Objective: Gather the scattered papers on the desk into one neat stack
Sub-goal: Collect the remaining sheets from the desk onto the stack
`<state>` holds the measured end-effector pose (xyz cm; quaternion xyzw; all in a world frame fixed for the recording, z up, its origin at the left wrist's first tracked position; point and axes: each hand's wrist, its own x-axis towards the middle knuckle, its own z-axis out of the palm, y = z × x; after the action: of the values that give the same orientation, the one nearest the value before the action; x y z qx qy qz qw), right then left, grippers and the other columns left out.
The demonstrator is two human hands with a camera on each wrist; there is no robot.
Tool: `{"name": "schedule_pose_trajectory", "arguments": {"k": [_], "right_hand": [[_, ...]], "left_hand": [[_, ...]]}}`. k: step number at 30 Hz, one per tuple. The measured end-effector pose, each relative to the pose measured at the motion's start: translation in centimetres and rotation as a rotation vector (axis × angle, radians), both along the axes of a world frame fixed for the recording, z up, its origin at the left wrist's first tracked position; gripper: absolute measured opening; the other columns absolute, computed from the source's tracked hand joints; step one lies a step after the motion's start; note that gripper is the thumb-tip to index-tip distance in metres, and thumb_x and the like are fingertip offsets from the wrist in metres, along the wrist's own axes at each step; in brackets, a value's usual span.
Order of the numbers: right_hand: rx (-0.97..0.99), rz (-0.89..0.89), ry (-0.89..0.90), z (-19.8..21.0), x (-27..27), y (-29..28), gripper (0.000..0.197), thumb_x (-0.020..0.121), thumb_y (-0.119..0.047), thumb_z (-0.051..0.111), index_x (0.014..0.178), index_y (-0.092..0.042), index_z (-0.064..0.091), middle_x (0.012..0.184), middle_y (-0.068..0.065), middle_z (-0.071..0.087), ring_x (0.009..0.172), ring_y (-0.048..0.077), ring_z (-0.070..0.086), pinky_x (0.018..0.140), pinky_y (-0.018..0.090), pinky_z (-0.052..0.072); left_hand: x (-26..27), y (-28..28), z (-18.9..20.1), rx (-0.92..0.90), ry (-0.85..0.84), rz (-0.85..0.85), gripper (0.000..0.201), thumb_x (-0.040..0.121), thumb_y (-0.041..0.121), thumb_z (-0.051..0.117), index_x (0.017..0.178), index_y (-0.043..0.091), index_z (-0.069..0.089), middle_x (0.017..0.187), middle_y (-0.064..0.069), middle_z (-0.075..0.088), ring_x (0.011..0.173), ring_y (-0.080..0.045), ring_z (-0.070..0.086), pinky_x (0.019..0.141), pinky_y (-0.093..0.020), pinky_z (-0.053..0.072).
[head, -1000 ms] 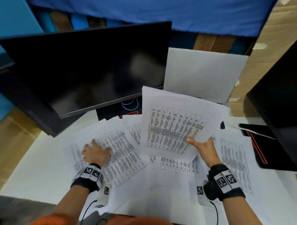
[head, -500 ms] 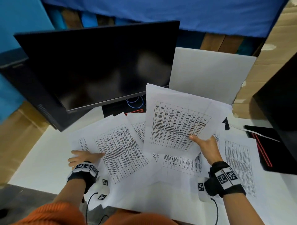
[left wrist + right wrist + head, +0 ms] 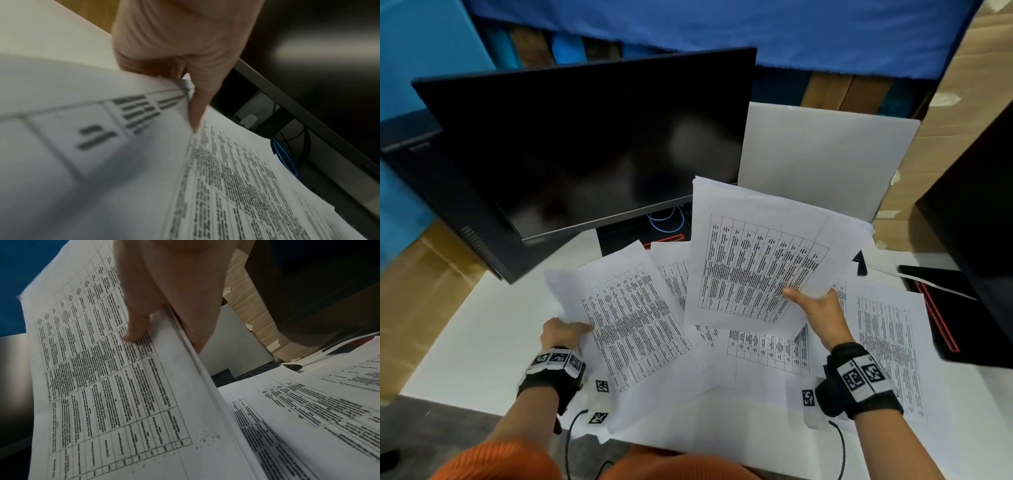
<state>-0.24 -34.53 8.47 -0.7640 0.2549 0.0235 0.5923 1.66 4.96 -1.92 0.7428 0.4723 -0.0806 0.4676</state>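
Printed table sheets lie scattered over the white desk [image 3: 482, 342]. My right hand [image 3: 815, 308] holds a sheaf of several gathered sheets [image 3: 756, 260] lifted above the desk, thumb on top [image 3: 133, 332] and the other fingers underneath. My left hand [image 3: 565, 330] pinches the left edge of another printed sheet [image 3: 633, 318] and raises that edge; in the left wrist view the thumb [image 3: 197, 104] presses onto this sheet [image 3: 236, 178]. More loose sheets lie flat in the middle [image 3: 763, 349] and at the right [image 3: 887, 346].
A dark monitor [image 3: 592, 144] leans over the back left of the desk, with cables [image 3: 666, 219] under it. A white board [image 3: 825, 157] stands behind the papers. A black device with red trim [image 3: 941, 308] sits at the right, and cardboard [image 3: 969, 85] beyond.
My left hand slid off the top of the left sheet to its left edge, took hold there and lifted it. The right hand keeps the sheaf raised, barely moved.
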Motion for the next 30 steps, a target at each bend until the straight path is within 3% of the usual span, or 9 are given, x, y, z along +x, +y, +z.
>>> {"name": "schedule_pose_trajectory", "arguments": {"k": [6, 10, 13, 15, 18, 22, 24, 27, 30], "right_hand": [[0.001, -0.022, 0.017, 0.1, 0.0, 0.1, 0.093, 0.077, -0.026, 0.070, 0.140, 0.008, 0.012, 0.136, 0.032, 0.041, 0.126, 0.035, 0.041, 0.106, 0.038, 0.030], [-0.004, -0.013, 0.013, -0.3, 0.3, 0.1, 0.094, 0.076, -0.028, 0.071, 0.141, 0.007, 0.013, 0.136, 0.025, 0.043, 0.126, 0.032, 0.041, 0.107, 0.039, 0.029], [0.011, -0.031, -0.005, -0.3, 0.4, 0.0, 0.095, 0.078, -0.027, 0.069, 0.142, 0.005, 0.007, 0.146, 0.024, 0.031, 0.135, 0.032, 0.030, 0.111, 0.040, 0.024], [0.016, -0.054, -0.031, -0.4, 0.5, -0.2, 0.096, 0.079, -0.027, 0.068, 0.142, 0.005, 0.005, 0.148, 0.023, 0.027, 0.137, 0.033, 0.026, 0.112, 0.041, 0.022], [0.027, -0.103, -0.072, -1.0, 0.6, -1.1, 0.096, 0.072, -0.031, 0.070, 0.140, 0.008, 0.014, 0.103, 0.010, 0.057, 0.096, 0.022, 0.054, 0.093, 0.035, 0.039], [0.006, -0.148, -0.137, -0.1, 0.3, -1.7, 0.065, 0.085, -0.017, 0.062, 0.133, 0.011, 0.030, 0.107, 0.012, 0.049, 0.105, 0.021, 0.046, 0.090, 0.029, 0.033], [-0.008, -0.161, -0.170, 0.0, 0.3, -2.2, 0.046, 0.085, -0.013, 0.061, 0.123, 0.009, 0.046, 0.102, 0.011, 0.052, 0.104, 0.023, 0.051, 0.086, 0.027, 0.034], [-0.043, -0.173, -0.188, -0.4, 0.5, -3.2, 0.020, 0.085, -0.014, 0.061, 0.100, -0.002, 0.057, 0.097, 0.013, 0.058, 0.106, 0.038, 0.057, 0.082, 0.031, 0.040], [-0.060, -0.199, -0.192, -0.4, 0.7, -3.8, 0.020, 0.084, -0.014, 0.062, 0.096, 0.001, 0.058, 0.095, 0.018, 0.059, 0.104, 0.041, 0.058, 0.080, 0.034, 0.043]], "left_hand": [[-1.9, -0.7, -0.2, -0.303, -0.127, -0.016, 0.121, 0.041, 0.050, 0.086, 0.138, 0.003, 0.030, 0.138, -0.020, 0.047, 0.123, -0.039, 0.048, 0.105, -0.051, 0.037], [-2.1, -2.6, -0.1, -0.248, -0.124, -0.125, 0.072, 0.077, 0.011, 0.071, 0.134, -0.007, 0.031, 0.131, -0.012, 0.048, 0.118, -0.036, 0.048, 0.102, -0.042, 0.038], [-2.1, -3.2, -0.1, -0.125, -0.152, -0.224, 0.044, 0.078, 0.008, 0.068, 0.113, -0.010, 0.049, 0.118, -0.017, 0.057, 0.100, -0.034, 0.056, 0.092, -0.039, 0.046], [-2.2, -3.0, 0.3, -0.008, -0.190, -0.309, 0.023, 0.079, 0.010, 0.068, 0.089, -0.008, 0.057, 0.095, -0.025, 0.065, 0.081, -0.034, 0.061, 0.072, -0.039, 0.053], [-2.8, -2.7, 2.1, 0.059, -0.329, -0.369, 0.032, 0.079, 0.011, 0.068, 0.057, 0.008, 0.045, 0.057, -0.008, 0.050, 0.055, -0.023, 0.046, 0.043, -0.018, 0.040], [-2.7, -1.9, 5.5, -0.025, -0.502, -0.409, 0.025, 0.073, 0.026, 0.073, 0.082, 0.007, 0.060, 0.073, -0.009, 0.062, 0.063, -0.020, 0.057, 0.067, -0.036, 0.051], [-2.3, -1.8, 7.7, -0.098, -0.629, -0.386, 0.021, 0.077, 0.009, 0.068, 0.096, 0.010, 0.061, 0.075, -0.001, 0.064, 0.068, -0.013, 0.059, 0.069, -0.028, 0.050], [-1.1, -1.4, 11.3, -0.102, -0.774, -0.372, 0.019, 0.076, 0.006, 0.069, 0.092, 0.015, 0.064, 0.065, 0.015, 0.067, 0.071, -0.003, 0.061, 0.057, -0.006, 0.049], [0.3, -0.8, 14.0, -0.108, -0.864, -0.350, 0.021, 0.075, 0.004, 0.069, 0.091, 0.017, 0.065, 0.061, 0.027, 0.069, 0.066, 0.004, 0.064, 0.063, -0.007, 0.051]]}}
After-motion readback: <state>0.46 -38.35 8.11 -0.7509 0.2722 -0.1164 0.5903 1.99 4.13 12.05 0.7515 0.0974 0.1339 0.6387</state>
